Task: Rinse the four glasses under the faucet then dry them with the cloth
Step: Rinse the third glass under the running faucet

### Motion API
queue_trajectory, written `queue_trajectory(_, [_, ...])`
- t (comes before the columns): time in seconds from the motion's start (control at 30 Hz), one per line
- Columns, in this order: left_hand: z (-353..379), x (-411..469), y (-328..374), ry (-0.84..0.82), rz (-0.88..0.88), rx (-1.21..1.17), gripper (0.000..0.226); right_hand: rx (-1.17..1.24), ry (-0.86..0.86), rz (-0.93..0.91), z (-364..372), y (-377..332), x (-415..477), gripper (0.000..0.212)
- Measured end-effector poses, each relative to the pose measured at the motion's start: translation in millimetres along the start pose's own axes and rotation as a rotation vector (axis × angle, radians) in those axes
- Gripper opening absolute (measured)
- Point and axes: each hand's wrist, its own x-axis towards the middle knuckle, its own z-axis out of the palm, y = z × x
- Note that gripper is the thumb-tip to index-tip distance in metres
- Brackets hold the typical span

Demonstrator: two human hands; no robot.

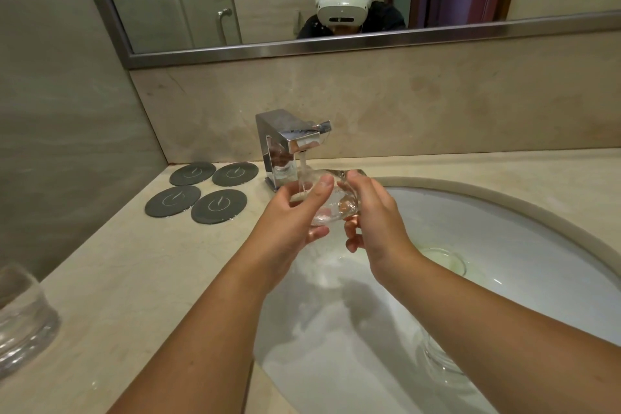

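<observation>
Both hands hold one clear glass (327, 203) tilted under the chrome faucet (285, 144), and water runs from the spout into it. My left hand (292, 215) grips its left side with the thumb over the rim. My right hand (373, 212) wraps its right side. A second glass (440, 363) lies in the white sink basin (521, 245), partly hidden under my right forearm. A third glass (23, 319) stands on the counter at the far left edge. No cloth is in view.
Several dark round coasters (201, 191) lie on the beige stone counter (134, 279) left of the faucet. The drain (447, 259) sits in the basin's middle. A framed mirror (336, 44) hangs above the backsplash, and a wall closes the left side.
</observation>
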Motion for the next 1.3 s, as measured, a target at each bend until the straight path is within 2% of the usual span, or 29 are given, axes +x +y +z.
queue_trajectory(0.13, [-3.1, 0.5, -0.6, 0.052, 0.055, 0.018, 0.090, -0.034, -0.017, 0.017, 1.4, -2.6, -3.5, 0.033])
queue_trajectory(0.27, [-2.8, -0.3, 0.0, 0.044, 0.123, 0.000, 0.072, -0.094, -0.032, 0.102, 1.5, -5.5, -3.8, 0.064])
queue_trajectory(0.33, [-2.8, -1.4, -0.6, 0.022, 0.146, 0.022, 0.059, -0.082, -0.028, 0.155, 1.0, -6.2, -3.4, 0.071])
queue_trajectory(0.4, [-2.7, -3.0, -0.3, -0.009, 0.151, 0.047, 0.054, -0.051, -0.016, 0.175, 0.6, -6.3, -2.9, 0.069])
queue_trajectory(0.53, [-0.7, -1.4, -0.6, -0.017, 0.144, 0.038, 0.060, 0.050, -0.027, 0.159, 0.1, -3.3, -0.1, 0.056])
queue_trajectory(0.67, [0.9, -2.1, 0.0, -0.010, 0.031, 0.053, 0.083, 0.061, -0.016, 0.099, 0.5, -1.8, 0.2, 0.043])
queue_trajectory(0.83, [-1.1, 4.4, -3.4, 0.101, 0.014, 0.136, 0.107, 0.019, -0.017, 0.069, 1.4, 0.8, 0.4, 0.032])
queue_trajectory(0.9, [-3.9, 6.1, -4.2, 0.108, 0.027, 0.121, 0.103, -0.002, -0.017, 0.085, 2.0, 1.9, 0.8, 0.036])
queue_trajectory(1.03, [-4.3, 5.6, -3.3, 0.029, 0.088, 0.070, 0.077, -0.055, -0.002, 0.175, 1.1, -0.2, 1.7, 0.067])
queue_trajectory(1.1, [-4.0, 5.7, -5.6, 0.011, 0.077, 0.054, 0.078, -0.064, 0.002, 0.232, -0.5, -1.7, 0.6, 0.074])
queue_trajectory(1.3, [2.1, 3.1, -3.6, -0.033, 0.037, 0.027, 0.073, 0.023, 0.031, 0.244, -1.6, -0.4, 1.2, 0.055])
